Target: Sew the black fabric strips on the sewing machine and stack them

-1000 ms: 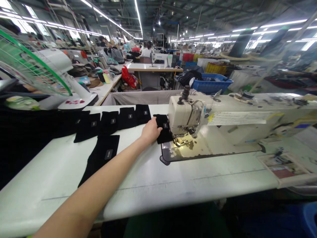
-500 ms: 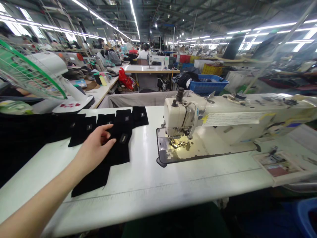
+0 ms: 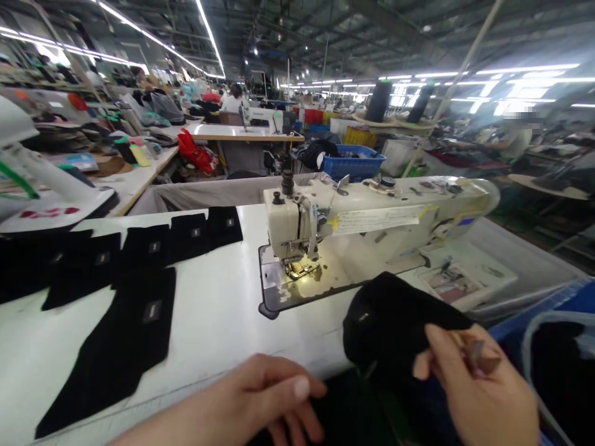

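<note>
A dark fabric piece [image 3: 390, 322] with a small label hangs over the table's front edge, pinched at its right side by my right hand [image 3: 483, 384]. Something small shows among the curled fingers of that hand, too blurred to name. My left hand [image 3: 274, 396] is over the front edge with loosely bent fingers apart, and no object shows in it. Left of it lies a separate black labelled panel [image 3: 139, 328] flat on the white table [image 3: 214, 297]. Behind that, more black labelled pieces [image 3: 195, 232] overlap in a row. The sewing machine [image 3: 297, 223] stands beyond both hands, its needle area lit.
A tray of small tools [image 3: 453, 282] sits at the table's right. Blue containers [image 3: 562, 303] with dark cloth stand at the lower right. A white fan [image 3: 51, 192] is at the left. Behind the machine are a blue basket [image 3: 356, 162] and another sewing table [image 3: 242, 133].
My left hand has left the black panels and moved right to the table's front edge. My right hand has come into view with a dark fabric piece. The view has turned right.
</note>
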Tool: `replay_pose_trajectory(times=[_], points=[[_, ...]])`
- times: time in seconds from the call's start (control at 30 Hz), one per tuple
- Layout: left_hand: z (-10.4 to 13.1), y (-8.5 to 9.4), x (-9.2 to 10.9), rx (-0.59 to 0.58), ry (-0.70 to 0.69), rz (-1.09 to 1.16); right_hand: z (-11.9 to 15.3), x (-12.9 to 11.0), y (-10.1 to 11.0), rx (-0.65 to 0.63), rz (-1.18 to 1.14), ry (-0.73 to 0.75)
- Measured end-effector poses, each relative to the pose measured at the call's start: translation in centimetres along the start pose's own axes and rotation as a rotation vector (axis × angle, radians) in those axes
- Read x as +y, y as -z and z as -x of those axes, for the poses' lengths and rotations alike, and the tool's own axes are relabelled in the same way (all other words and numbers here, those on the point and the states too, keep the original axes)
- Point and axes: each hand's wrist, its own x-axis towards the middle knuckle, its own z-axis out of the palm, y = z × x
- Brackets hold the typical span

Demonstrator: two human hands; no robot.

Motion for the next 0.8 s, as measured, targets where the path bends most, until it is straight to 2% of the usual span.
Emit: replay_pose_trajectory(times=[0.03,0.07,0.17,0.23,0.3,0.37,0.43,0.53,0.6,0.67,0.73,0.8], points=[[-0.9,-1.1,0.2,-0.046,-0.048,0.163,0.0,-0.7,-1.1,-0.010,0.020,0.097],[-1.6,-1.7,0.3,-0.066,-0.097,0.309,0.0,-1.5,-2.1,-0.060,0.021,0.269],[-2.7,-1.9,0.9,-0.007,-0.150,0.536,0.2,-3.7,-4.5,-0.192,0.036,0.796],[-2.7,-1.1,1.3,0.070,-0.091,0.571,0.3,-4.6,-5.4,-0.221,0.079,0.978],[-2.4,-0.3,1.7,0.124,-0.045,0.489,0.5,-5.1,-6.0,-0.246,0.106,1.029],[-2.0,0.3,1.9,0.171,-0.079,0.248,0.7,-5.2,-6.2,-0.279,0.041,1.007],[-1.5,0.8,1.9,0.215,-0.171,-0.076,0.8,-5.0,-6.1,-0.278,-0.075,0.925],[-0.4,1.6,2.3,0.131,-0.261,-0.422,0.3,-4.5,-5.6,-0.248,-0.114,0.745],[0.4,2.2,2.9,0.042,-0.250,-0.499,-0.6,-4.1,-5.2,-0.305,-0.061,0.608],[1.1,2.9,3.6,0.007,-0.233,-0.514,-1.6,-3.6,-5.1,-0.452,-0.066,0.495],[1.4,4.1,3.9,0.032,-0.222,-0.513,-2.2,-2.8,-5.2,-0.577,-0.101,0.409],[1.2,5.5,3.8,0.115,-0.220,-0.510,-2.2,-2.1,-5.3,-0.584,-0.124,0.326]])
